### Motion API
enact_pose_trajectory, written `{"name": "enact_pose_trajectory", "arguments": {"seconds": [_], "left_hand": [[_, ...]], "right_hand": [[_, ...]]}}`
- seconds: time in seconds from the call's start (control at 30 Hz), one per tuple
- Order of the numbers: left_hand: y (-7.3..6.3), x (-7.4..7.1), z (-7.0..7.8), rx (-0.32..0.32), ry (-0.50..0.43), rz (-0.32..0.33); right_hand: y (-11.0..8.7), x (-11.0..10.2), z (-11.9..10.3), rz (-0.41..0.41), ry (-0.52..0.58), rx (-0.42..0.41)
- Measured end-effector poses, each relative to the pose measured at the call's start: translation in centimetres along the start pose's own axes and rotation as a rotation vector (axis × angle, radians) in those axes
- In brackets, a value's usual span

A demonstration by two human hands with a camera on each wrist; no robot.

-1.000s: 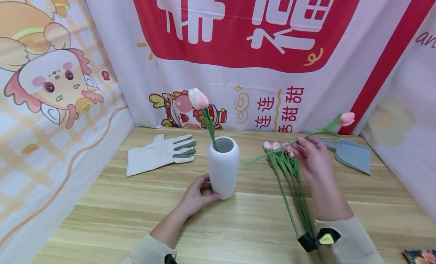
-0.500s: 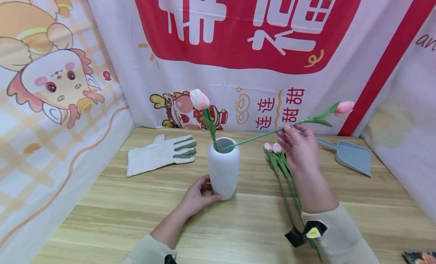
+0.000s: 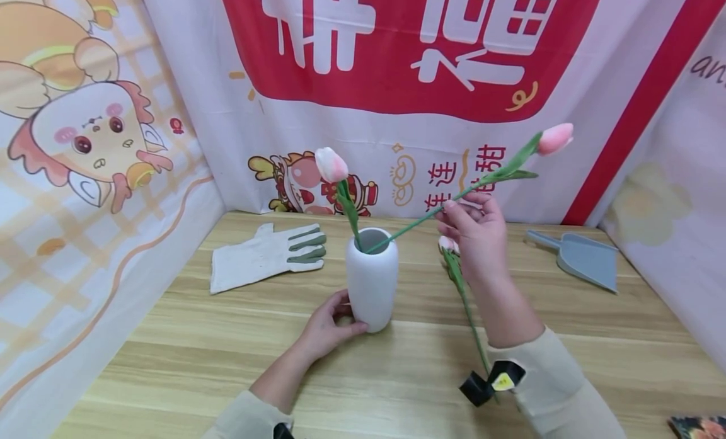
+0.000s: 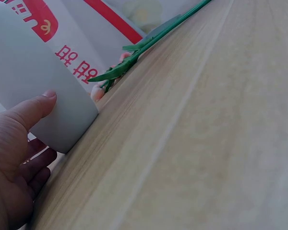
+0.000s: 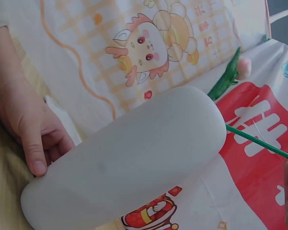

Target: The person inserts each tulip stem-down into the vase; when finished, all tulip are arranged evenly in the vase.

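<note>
A white vase (image 3: 371, 294) stands upright on the wooden table. My left hand (image 3: 324, 327) grips its base, the thumb (image 4: 43, 104) on the near side and fingers around the back. One pale pink tulip (image 3: 331, 166) stands in the vase, leaning left. My right hand (image 3: 478, 237) pinches the green stem of a second pink tulip (image 3: 554, 140) to the right of the vase. That stem slants down left, its lower end inside the vase mouth. More tulips (image 3: 455, 270) lie on the table, partly hidden under my right hand and forearm.
A white work glove (image 3: 261, 256) with green-grey fingers lies left of the vase. At the back right is a grey-blue dustpan (image 3: 590, 261). A dark flowered card (image 3: 700, 427) shows at the lower right corner. Printed cloth (image 3: 227, 111) hangs behind and along the sides.
My right hand has moved left, bringing the tulip's stem end from over the table into the vase mouth; its bloom has risen. My left hand stays at the vase's base.
</note>
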State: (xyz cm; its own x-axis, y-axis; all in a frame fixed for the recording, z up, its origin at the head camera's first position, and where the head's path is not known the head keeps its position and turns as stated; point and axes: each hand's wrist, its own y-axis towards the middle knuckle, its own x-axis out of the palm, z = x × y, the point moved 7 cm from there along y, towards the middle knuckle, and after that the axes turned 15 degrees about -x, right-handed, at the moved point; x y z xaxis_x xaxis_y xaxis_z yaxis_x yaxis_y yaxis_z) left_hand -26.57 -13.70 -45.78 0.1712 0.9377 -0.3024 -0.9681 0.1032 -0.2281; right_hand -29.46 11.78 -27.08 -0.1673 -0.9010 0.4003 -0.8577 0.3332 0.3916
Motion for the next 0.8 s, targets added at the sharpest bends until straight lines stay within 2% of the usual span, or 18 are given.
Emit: {"name": "enact_pose_trajectory", "arguments": {"seconds": [0.2,0.33,0.63,0.8], "left_hand": [[0.1,-0.1,-0.1,0.003,-0.007,-0.003],[0.1,-0.1,-0.1,0.01,0.001,-0.002],[0.3,0.0,-0.2,0.004,0.005,0.003],[0.2,0.0,-0.2,0.002,-0.002,0.004]], "right_hand": [[-0.5,1.7,-0.4,-0.103,-0.098,-0.062],[-0.9,2.7,-0.1,-0.182,-0.186,-0.073],[-2.0,4.5,1.6,-0.361,-0.38,-0.066],[-2.5,5.2,2.4,-0.44,-0.449,-0.112]]}}
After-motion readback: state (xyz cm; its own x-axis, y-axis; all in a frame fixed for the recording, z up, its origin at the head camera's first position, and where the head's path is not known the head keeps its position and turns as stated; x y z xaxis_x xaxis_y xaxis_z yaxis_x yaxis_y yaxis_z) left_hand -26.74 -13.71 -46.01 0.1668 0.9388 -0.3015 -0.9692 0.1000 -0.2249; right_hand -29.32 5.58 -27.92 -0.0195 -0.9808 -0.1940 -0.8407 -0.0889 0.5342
